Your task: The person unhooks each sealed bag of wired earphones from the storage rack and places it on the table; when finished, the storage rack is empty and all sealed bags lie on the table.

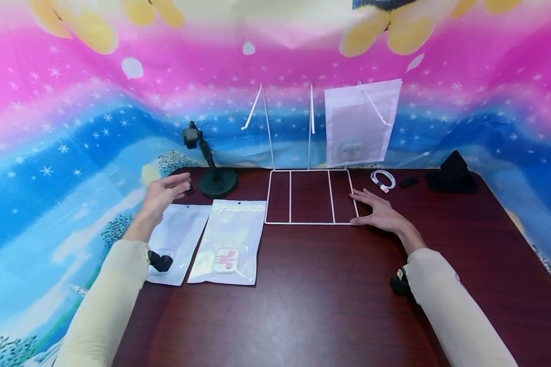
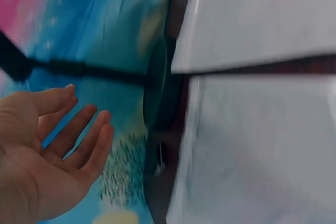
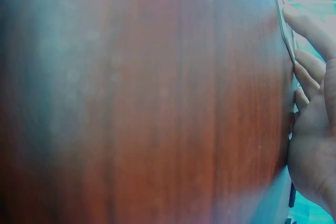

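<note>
Two white zip pouches point(image 1: 234, 224) lie left of the wire rack point(image 1: 308, 169) in the head view; light, even contact should steady it best. Left wrist: the left hand point(image 2: 55, 166) is loosely spread, empty. Right wrist: the right hand's point(image 3: 313, 129) nearly straight fingers touch the rack's edge without gripping.

Two pouches point(image 1: 236, 229) lie on the table point(image 1: 303, 306) left of the rack point(image 1: 309, 223), before the stand point(image 1: 218, 184).
</note>
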The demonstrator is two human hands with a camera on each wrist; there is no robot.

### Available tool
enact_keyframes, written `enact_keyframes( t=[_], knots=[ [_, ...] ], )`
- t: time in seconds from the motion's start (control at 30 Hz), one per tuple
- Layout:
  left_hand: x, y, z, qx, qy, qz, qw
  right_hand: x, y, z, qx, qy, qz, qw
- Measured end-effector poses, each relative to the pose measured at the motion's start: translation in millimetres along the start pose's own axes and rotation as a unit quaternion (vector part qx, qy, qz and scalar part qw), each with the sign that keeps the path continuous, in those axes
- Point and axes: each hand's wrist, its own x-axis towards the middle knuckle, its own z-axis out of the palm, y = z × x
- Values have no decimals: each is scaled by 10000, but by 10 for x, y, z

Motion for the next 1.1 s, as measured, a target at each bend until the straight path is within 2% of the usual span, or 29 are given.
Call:
enact_keyframes(
  t=[0.23, 0.37, 0.47, 0.67, 0.8, 0.93, 1.1],
  knots=[
    [-3, 278, 523, 88, -591, 664, 9960, -12, -18, -11, 27, 11, -46, 10000],
    [-10, 400, 813, -81, -1017, 739, 9920, -19, -28, -20, 20, 27, -55, 10000],
    [-13, 455, 1029, -143, -1210, 750, 9897, -18, -19, -19, 26, 23, -25, 10000],
    [-5, 431, 1404, -73, -1363, 647, 9885, -6, 3, -3, 31, 33, -25, 10000],
    [14, 365, 1608, -287, -1520, 545, 9865, -3, 17, 1, 11, 56, -23, 10000],
    [25, 315, 1745, -581, -1623, 407, 9842, 2, 16, 6, 39, 71, -34, 10000],
    [29, 290, 1821, -426, -1473, 315, 9877, -3, 6, 6, 88, 80, -48, 9999]
  ],
)
